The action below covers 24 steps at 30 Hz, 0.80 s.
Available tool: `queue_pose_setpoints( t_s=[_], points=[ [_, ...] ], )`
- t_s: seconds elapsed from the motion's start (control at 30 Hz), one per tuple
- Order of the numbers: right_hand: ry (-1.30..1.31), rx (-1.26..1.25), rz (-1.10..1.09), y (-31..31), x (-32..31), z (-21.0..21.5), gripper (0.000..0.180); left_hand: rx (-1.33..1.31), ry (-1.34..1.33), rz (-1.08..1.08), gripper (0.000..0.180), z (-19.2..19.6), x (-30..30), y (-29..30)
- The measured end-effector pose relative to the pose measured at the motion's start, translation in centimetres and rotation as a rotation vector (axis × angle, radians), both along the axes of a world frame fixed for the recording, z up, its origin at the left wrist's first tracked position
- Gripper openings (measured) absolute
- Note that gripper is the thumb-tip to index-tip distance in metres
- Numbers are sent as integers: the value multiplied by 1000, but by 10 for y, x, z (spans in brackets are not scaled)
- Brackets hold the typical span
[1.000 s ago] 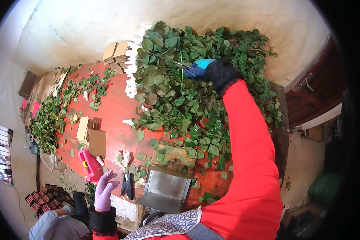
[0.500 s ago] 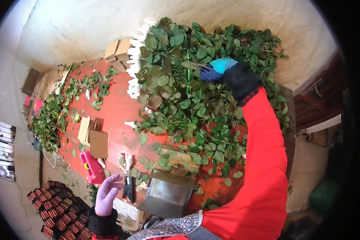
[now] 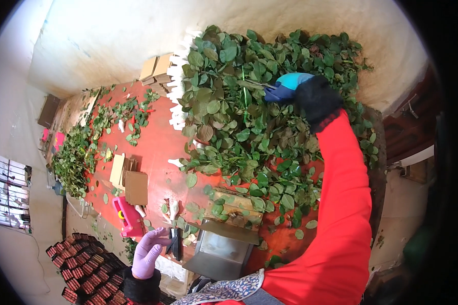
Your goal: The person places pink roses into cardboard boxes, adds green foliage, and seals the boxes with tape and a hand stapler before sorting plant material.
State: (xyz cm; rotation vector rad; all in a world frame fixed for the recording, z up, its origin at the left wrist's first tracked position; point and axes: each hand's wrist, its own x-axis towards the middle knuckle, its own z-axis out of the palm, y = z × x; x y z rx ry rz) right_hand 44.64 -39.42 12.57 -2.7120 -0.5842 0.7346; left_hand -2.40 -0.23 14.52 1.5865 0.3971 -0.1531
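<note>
Right hand [image 3: 296, 91], in a blue and black glove, reaches far across the red table [image 3: 155, 147] and closes on a stem in the pile of leafy rose stems [image 3: 249, 132]. These look light, springy and likely thorny, so best gripped low on the bare stem. Left hand [image 3: 148, 251], purple-gloved and loosely curled, holds nothing beside the dark shears [image 3: 175, 243].

A long red worktable [image 3: 155, 137] is being seen from above, running beside a pale, rough plastered wall [image 3: 112, 35]. Daylight is falling evenly across the wall and the tabletop. At the far left, a barred window [image 3: 5, 190] is being lit from outside. A dark wooden frame [image 3: 409, 127] is being shown at the right edge, above a bare earthen floor [image 3: 399, 213].
</note>
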Motion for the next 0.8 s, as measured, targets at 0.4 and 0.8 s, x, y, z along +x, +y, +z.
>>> queue_pose_setpoints(
  t_s=[0.4, 0.8],
  points=[
    [-40, 0, -111, 18, 9, -10, 59, 24, 13, -22, 48, -1, 16, -12],
    [-142, -94, 3, 6, -10, -9, 64, -20, 28, -44, 41, -7, 17, -10]
  ],
)
